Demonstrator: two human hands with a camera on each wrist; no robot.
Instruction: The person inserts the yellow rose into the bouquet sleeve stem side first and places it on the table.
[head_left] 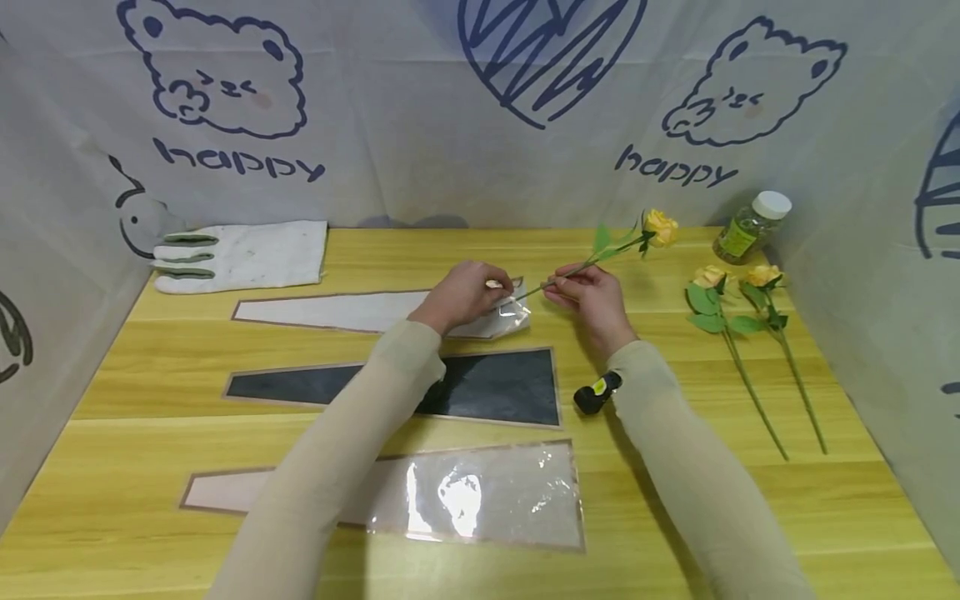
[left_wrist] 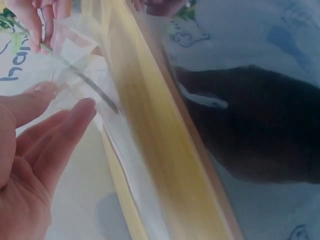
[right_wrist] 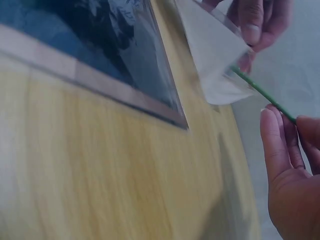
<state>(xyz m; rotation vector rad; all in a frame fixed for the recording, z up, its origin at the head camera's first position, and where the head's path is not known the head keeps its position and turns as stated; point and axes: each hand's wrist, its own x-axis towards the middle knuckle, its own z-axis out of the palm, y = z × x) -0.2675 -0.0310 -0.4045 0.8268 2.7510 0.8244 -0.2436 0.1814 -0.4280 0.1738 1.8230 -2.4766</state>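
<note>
Far left of the left hand, a white fabric glove with grey-green finger trim (head_left: 258,254) lies flat on a yellow wood-grain table (head_left: 112,467). On the near side of that hand lie a pale pink tapered plastic sleeve (head_left: 517,500) and, closer to it, a black tapered plastic sleeve (head_left: 510,385). A white tapered plastic sleeve with a clear front (head_left: 337,311) extends leftward from beneath the left hand (head_left: 468,293), whose thumb and fingers pinch its mouth. An artificial yellow rose with a green stem (head_left: 660,227) spans both hands: the stem's lower end is inside the mouth of the white sleeve, the bloom up and right of the right hand (head_left: 591,302), whose fingertips pinch the stem. A small black device (head_left: 596,395) sits at the right wrist. Right of this hand follow a loose yellow rose (head_left: 733,346), a white-lidded transparent jar with a green label (head_left: 750,229), standing farther back, and a second loose yellow rose (head_left: 787,358).
</note>
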